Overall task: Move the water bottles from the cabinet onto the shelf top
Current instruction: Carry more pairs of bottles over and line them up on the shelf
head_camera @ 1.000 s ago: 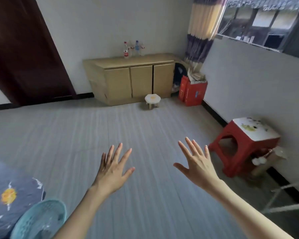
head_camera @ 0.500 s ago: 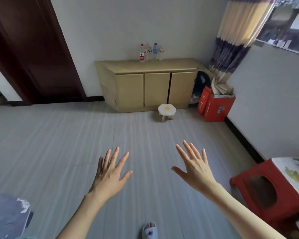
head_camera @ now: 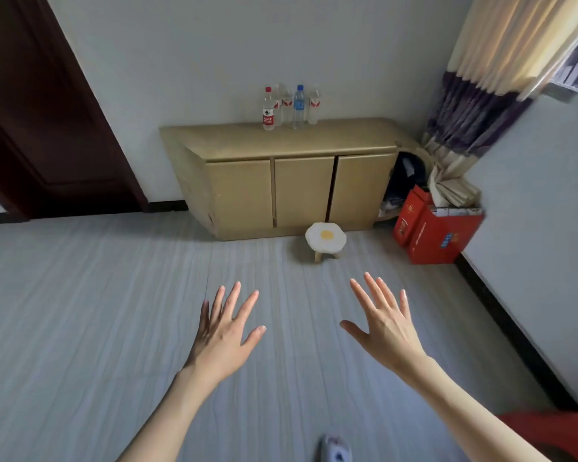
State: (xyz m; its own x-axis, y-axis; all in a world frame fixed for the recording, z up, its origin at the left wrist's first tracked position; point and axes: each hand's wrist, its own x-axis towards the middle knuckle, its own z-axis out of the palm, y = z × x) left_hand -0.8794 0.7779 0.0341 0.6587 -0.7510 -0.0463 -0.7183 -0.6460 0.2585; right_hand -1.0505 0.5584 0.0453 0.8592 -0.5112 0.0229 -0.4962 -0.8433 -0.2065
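Both the left hand [head_camera: 222, 338] and right hand [head_camera: 386, 328] have a wide-open, empty grip, bottles [head_camera: 291, 106] standing atop the cabinet [head_camera: 281, 145]

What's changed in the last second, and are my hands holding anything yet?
The view has swung left and moved toward the cabinet, which now looks closer and more centred; the red stool has slid almost out of view. Nothing was taken hold of. Left hand and right hand stay open and empty; the bottles still stand on top.

light: soft daylight through the curtain [head_camera: 501, 61] at right | shadows: faint, under the cabinet [head_camera: 301, 191] | glare: none | focus: sharp centre, slight softness | edges: wide-angle bending at the door [head_camera: 40, 121]
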